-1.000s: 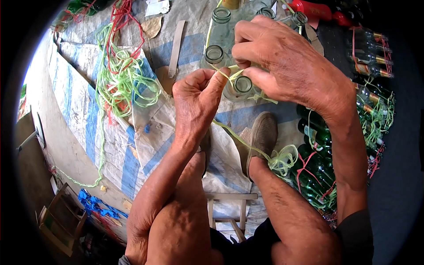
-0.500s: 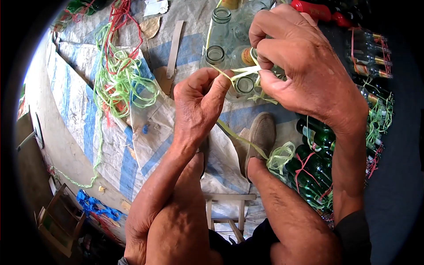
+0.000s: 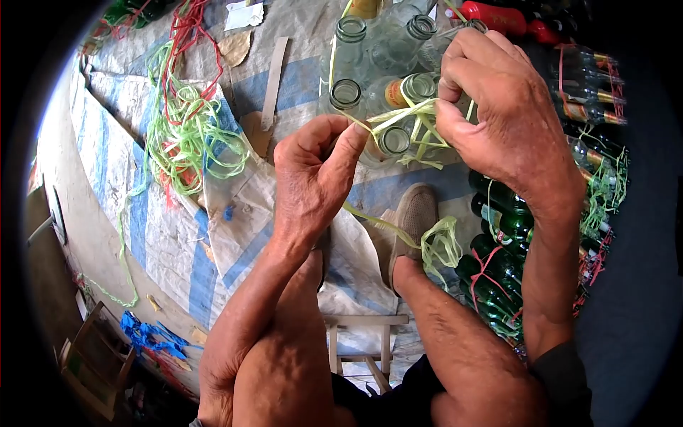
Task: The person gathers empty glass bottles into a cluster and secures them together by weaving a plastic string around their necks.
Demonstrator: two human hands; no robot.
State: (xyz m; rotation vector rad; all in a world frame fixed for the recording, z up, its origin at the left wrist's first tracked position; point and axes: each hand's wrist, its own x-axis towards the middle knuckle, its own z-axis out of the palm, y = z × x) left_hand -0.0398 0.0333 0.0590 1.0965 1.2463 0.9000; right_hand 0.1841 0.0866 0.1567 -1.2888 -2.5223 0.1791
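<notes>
Several clear glass bottles (image 3: pixel 347 60) stand upright in a cluster in front of me, with pale green plastic twine (image 3: pixel 402 114) running around and over them. My left hand (image 3: pixel 320 153) is closed, pinching the twine between thumb and forefinger just left of the nearest bottle mouth (image 3: pixel 393 140). To the right, my right hand (image 3: pixel 498 114) also pinches the twine between thumb and bent fingers, above the bottles. Crossed strands stretch between both hands. A tail of the twine hangs below my left hand toward a loose bunch (image 3: pixel 441 245) beside my shoe.
A tangle of green twine (image 3: pixel 192 135) and red twine (image 3: pixel 188 28) lies on the striped sheet (image 3: pixel 178 242) at left. Green bottles bound with red twine (image 3: pixel 491 277) lie at right, near more tied bottles (image 3: pixel 590 85). A wooden stool (image 3: pixel 363 320) stands between my legs.
My right hand has moved a little right and down, away from the left hand, drawing out the twine. More bottle mouths show between the hands. The left hand keeps its pinch.
</notes>
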